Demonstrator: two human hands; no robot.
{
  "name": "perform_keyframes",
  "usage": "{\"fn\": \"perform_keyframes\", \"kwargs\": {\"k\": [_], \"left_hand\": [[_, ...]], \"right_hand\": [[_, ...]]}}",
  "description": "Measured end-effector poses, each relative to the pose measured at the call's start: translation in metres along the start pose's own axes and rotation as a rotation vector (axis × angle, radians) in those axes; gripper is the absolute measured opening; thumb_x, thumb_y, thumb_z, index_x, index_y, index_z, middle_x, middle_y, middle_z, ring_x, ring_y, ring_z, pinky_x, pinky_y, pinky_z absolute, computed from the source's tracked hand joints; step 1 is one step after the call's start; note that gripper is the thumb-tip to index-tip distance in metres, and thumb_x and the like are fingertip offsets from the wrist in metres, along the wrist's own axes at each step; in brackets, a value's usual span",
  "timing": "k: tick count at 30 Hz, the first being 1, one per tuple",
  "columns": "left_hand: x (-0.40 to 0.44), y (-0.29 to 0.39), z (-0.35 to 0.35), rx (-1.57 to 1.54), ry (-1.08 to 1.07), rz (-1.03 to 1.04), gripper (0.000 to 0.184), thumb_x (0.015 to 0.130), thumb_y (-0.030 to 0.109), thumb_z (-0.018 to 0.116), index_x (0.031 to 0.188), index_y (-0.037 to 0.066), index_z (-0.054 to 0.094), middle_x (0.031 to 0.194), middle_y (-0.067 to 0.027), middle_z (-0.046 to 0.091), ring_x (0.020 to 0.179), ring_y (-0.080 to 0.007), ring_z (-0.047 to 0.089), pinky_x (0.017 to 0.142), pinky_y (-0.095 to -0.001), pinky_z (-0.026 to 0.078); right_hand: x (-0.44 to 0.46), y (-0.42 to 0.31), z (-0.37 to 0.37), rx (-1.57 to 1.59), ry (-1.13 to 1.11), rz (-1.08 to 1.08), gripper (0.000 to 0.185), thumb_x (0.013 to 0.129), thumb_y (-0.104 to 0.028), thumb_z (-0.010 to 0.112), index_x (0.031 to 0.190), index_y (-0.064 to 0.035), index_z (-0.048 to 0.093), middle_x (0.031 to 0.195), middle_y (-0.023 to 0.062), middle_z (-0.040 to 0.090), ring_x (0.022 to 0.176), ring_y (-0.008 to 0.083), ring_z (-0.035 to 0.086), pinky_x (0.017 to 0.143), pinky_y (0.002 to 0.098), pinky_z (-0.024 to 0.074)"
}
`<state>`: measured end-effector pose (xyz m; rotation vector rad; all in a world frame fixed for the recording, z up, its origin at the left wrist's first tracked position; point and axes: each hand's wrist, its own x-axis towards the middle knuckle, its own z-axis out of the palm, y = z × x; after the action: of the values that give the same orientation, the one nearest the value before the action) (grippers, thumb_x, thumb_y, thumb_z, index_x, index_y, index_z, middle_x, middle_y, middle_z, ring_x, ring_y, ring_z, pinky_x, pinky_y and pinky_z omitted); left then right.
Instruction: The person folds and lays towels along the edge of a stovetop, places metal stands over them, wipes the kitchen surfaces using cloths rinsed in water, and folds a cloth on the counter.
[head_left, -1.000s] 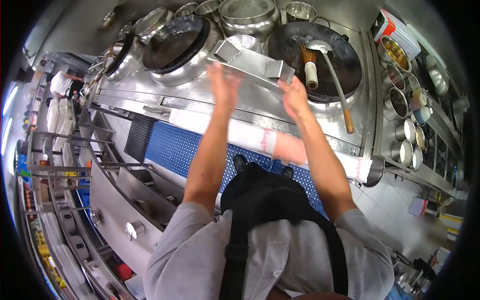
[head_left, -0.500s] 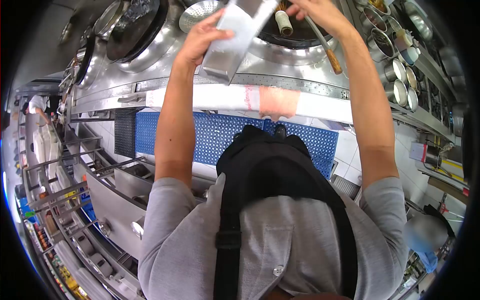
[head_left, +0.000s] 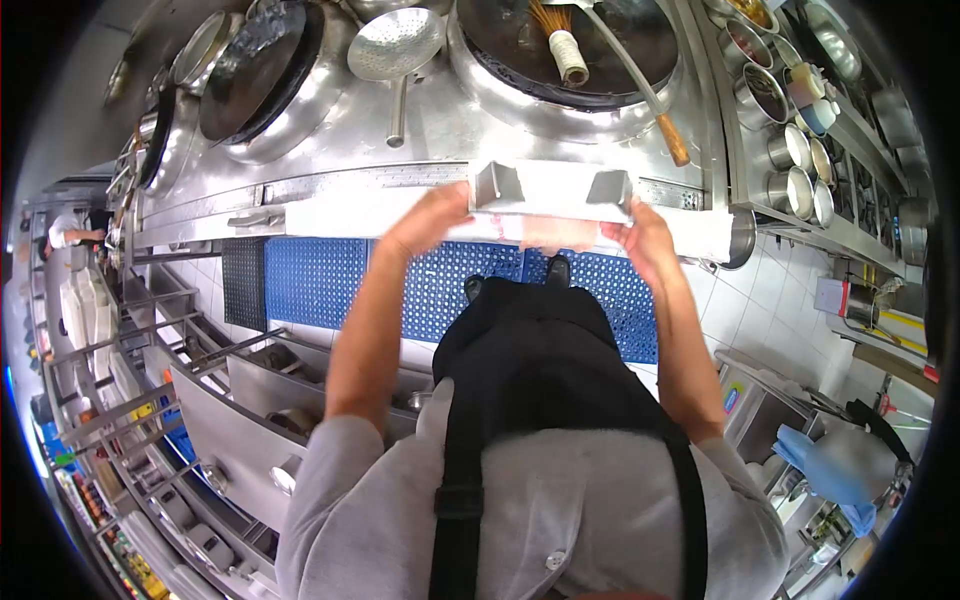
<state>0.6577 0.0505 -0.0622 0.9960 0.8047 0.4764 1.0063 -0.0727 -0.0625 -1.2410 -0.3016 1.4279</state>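
Observation:
Between my two hands is a shiny bent sheet-metal piece [head_left: 551,187] with two grey angled sides, held level over the front edge of the stove. My left hand [head_left: 432,220] grips its left end, the fingers slightly blurred. At the other end, my right hand [head_left: 645,240] has its thumb and fingers on the metal. Beyond it, a wok [head_left: 500,40] holds a bamboo wok brush [head_left: 568,58] with a white-wrapped handle. A long-handled wok tool [head_left: 635,75] with a wooden grip lies across the wok's rim, its head partly cut off.
A perforated skimmer [head_left: 398,45] rests on the steel stove top [head_left: 330,140]. Another wok [head_left: 260,75] stands to the left. Several metal pots [head_left: 790,148] line the right shelf. Blue mats [head_left: 320,285] cover the floor. Other people [head_left: 70,232] are at far left and lower right.
The metal piece has come down and towards me from above the stove, turning level. My right hand has left the wok area and taken its right end. The skimmer and wok are uncovered.

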Motion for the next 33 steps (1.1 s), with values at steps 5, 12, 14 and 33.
{"fn": "perform_keyframes", "kwargs": {"k": [5,12,14,33], "left_hand": [[0.010,-0.062,0.059,0.146,0.353,0.029,0.066,0.091,0.035,0.080,0.133,-0.009,0.054,0.118,-0.0159,0.069,0.111,-0.0214,0.064,0.097,-0.0350,0.050],[0.017,-0.085,0.076,0.277,0.469,0.073,0.059,0.089,0.028,0.081,0.126,-0.010,0.055,0.111,-0.0183,0.070,0.098,-0.0211,0.067,0.087,-0.0338,0.054],[0.023,-0.089,0.077,0.270,0.479,0.078,0.056,0.089,0.027,0.080,0.124,-0.009,0.055,0.110,-0.0180,0.070,0.098,-0.0213,0.067,0.087,-0.0343,0.054],[0.052,-0.066,0.084,0.542,0.549,-0.106,0.063,0.087,0.021,0.074,0.132,-0.011,0.045,0.103,-0.0242,0.069,0.089,-0.0299,0.069,0.082,-0.0395,0.055]], "right_hand": [[-0.011,0.054,-0.043,-0.031,-0.011,0.162,0.034,0.112,-0.026,0.043,0.129,0.0013,0.054,0.112,0.0158,0.068,0.088,0.0251,0.071,0.082,0.0378,0.0605],[-0.009,0.082,-0.066,0.011,0.010,0.082,0.029,0.112,-0.023,0.043,0.128,-0.0011,0.055,0.111,0.0138,0.069,0.090,0.0232,0.071,0.082,0.0357,0.0602],[-0.004,0.082,-0.069,0.009,0.027,0.088,0.029,0.112,-0.023,0.044,0.127,-0.0013,0.055,0.110,0.0135,0.070,0.089,0.0229,0.071,0.082,0.0353,0.0601],[0.020,0.081,-0.075,0.010,0.042,0.121,0.031,0.112,-0.027,0.046,0.124,-0.0023,0.060,0.108,0.0123,0.071,0.090,0.0229,0.072,0.083,0.0381,0.0600]]}}
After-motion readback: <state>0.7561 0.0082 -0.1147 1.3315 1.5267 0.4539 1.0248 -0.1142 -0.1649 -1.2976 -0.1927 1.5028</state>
